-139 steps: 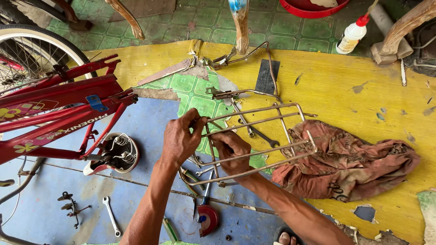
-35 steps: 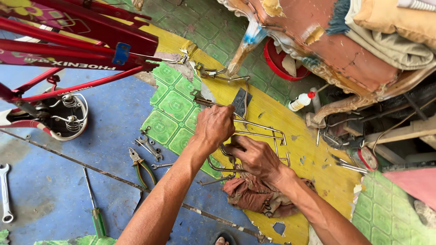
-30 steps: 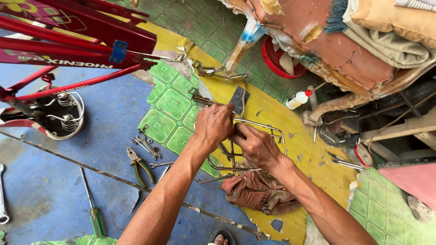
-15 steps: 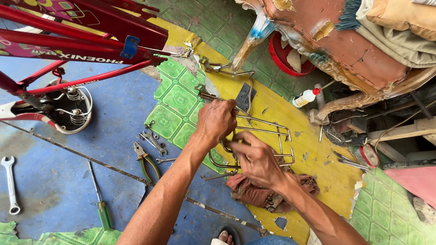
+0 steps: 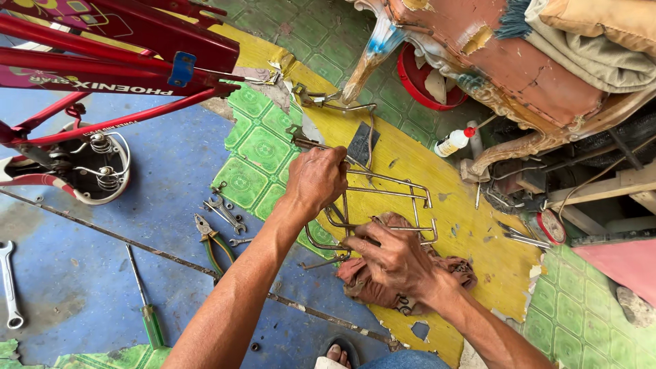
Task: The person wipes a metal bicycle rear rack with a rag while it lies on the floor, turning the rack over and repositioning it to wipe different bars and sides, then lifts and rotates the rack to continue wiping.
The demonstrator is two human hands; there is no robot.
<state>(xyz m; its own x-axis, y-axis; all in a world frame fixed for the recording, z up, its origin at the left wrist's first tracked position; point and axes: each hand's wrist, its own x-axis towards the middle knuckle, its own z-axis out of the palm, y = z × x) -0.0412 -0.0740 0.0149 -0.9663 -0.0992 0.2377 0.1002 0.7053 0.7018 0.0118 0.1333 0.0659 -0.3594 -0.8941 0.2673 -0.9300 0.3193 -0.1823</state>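
The left hand [image 5: 316, 179] is closed around the upper bars of a rusty wire bicycle rack [image 5: 383, 205], which lies tilted on the painted floor [image 5: 137, 273] over the yellow patch; the right hand [image 5: 393, 258] is closed on the rack's lower bars and rests against a reddish-brown rag [image 5: 383, 290] bunched beneath it; whether the rag itself is pinched in those fingers cannot be told. Risks, as judged: the bars are thin and corroded, so a firm twist between the two grips could bend or snap a joint; the rack's free stay ends point toward the left wrist and could scrape it should either grip slip; the rag could snag on the wire. Surroundings: pliers [image 5: 208, 239] and small spanners [image 5: 224, 213] lie just left of the left forearm; a green-handled screwdriver [image 5: 145, 301] and a long spanner [image 5: 8, 283] lie well apart to the left; a red bicycle frame [image 5: 116, 75] crosses the upper left with a sprung saddle base [image 5: 99, 167] under it; a white squeeze bottle [image 5: 454, 142] and worn furniture [image 5: 519, 61] crowd the far side, limiting room to swing the rack that way.
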